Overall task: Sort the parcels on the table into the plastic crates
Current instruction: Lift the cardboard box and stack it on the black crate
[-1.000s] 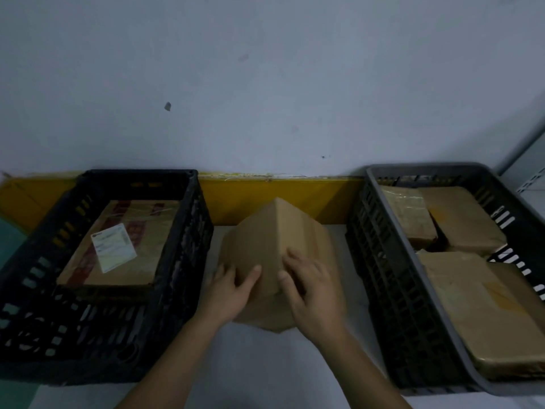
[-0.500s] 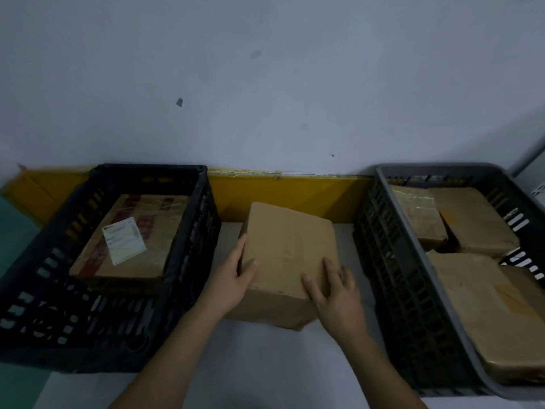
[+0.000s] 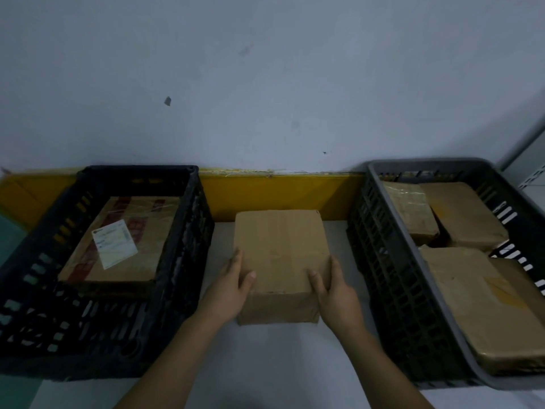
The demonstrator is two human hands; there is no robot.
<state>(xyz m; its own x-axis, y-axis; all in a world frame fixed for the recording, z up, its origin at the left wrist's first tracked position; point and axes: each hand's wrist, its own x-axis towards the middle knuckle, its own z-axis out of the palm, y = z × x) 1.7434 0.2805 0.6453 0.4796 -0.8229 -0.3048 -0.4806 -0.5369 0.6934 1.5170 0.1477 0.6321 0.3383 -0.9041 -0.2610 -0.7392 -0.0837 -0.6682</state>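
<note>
A plain brown cardboard parcel [image 3: 280,249] lies flat on the white table [image 3: 274,367] between two crates. My left hand [image 3: 231,286] grips its near left corner, thumb on top. My right hand [image 3: 334,290] grips its near right corner the same way. The black crate [image 3: 182,261] on the left holds one parcel with a white label [image 3: 115,242] and red tape. The grey crate [image 3: 413,293] on the right holds several brown parcels [image 3: 469,293].
A yellow board [image 3: 277,193] runs along the back of the table under a pale wall. The crates stand close on either side of the parcel. White table surface shows in front of the parcel, around my forearms.
The parcel was tipped up on an edge a second ago; it has been turned and laid flat. Both hands slid from its front face to its near corners.
</note>
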